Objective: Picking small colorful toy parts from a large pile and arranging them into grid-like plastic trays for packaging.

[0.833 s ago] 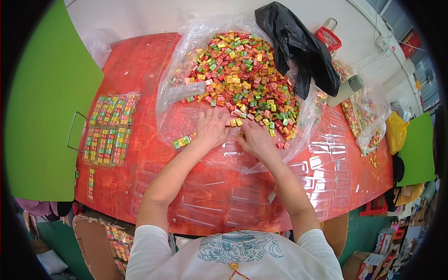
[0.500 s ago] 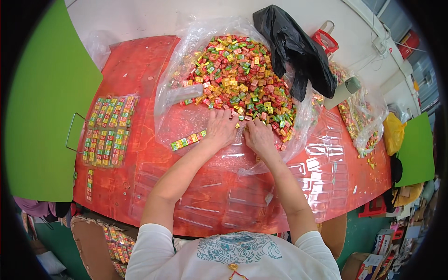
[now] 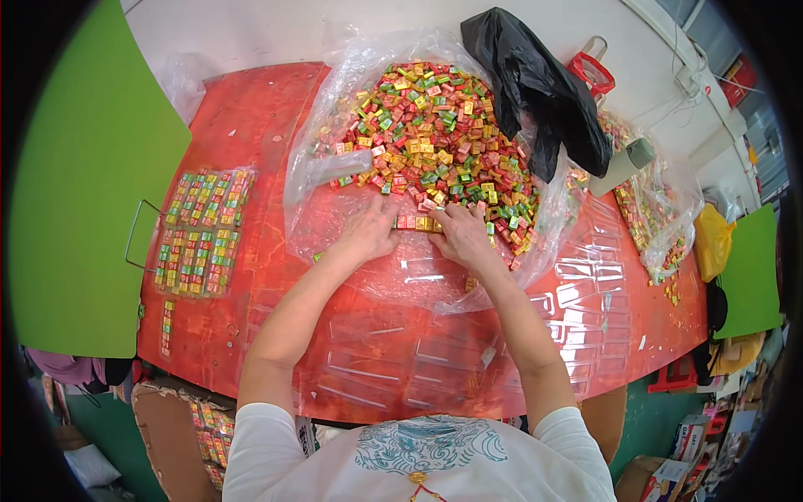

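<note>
A short row of small wrapped candies (image 3: 416, 222), mostly red and pink, lies across the front of a big loose heap of similar candies (image 3: 447, 138). My left hand (image 3: 369, 230) closes on the row's left end, its thumb nearer me. My right hand (image 3: 462, 237) holds the right end, fingers bent over the candies there. Both hands rest on the clear plastic sheet (image 3: 335, 219) under the heap. Left of my left wrist a bit of green candy (image 3: 318, 257) shows; my forearm covers what lies beside it.
Filled candy trays (image 3: 201, 234) and a short candy strip (image 3: 167, 328) lie at left. Empty clear trays (image 3: 393, 351) spread across the red table (image 3: 259, 167). A black bag (image 3: 544, 92) leans behind the heap. Another bag of candies (image 3: 657, 209) lies at right.
My hands have moved apart, and a row of candies now shows between them. My left hand shifted left, and its forearm now covers most of the row seen beside it earlier.
</note>
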Motion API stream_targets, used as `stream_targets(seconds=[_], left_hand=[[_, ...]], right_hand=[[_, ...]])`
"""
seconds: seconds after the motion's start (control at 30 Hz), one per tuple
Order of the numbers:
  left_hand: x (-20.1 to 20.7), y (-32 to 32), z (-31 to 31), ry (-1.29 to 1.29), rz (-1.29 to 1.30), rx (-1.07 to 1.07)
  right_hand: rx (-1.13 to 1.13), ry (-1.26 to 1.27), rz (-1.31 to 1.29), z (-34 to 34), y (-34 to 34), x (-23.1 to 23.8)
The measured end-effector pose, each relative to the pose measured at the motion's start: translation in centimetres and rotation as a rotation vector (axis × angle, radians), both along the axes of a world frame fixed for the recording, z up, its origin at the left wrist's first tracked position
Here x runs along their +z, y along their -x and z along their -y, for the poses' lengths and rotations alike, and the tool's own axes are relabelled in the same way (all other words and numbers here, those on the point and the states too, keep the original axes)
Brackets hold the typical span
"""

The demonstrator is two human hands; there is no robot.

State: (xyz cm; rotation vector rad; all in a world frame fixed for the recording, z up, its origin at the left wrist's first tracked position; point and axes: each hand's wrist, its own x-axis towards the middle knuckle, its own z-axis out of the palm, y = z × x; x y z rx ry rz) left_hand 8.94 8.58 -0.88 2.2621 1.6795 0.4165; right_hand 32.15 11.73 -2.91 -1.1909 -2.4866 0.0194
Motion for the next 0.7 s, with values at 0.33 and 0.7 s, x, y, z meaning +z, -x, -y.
stream_targets(seconds=[0.33,0.7], left_hand=[[-1.3,-1.1,-1.0,-0.009,-0.061,-0.066],[-0.4,0.8,-1.3,0.069,0.135,-0.165]], right_hand=[[0.003,-0.036,0.102,0.1,1.3,0.2],[-0.018,-0.088,0.112,1.0,1.2,0.2]])
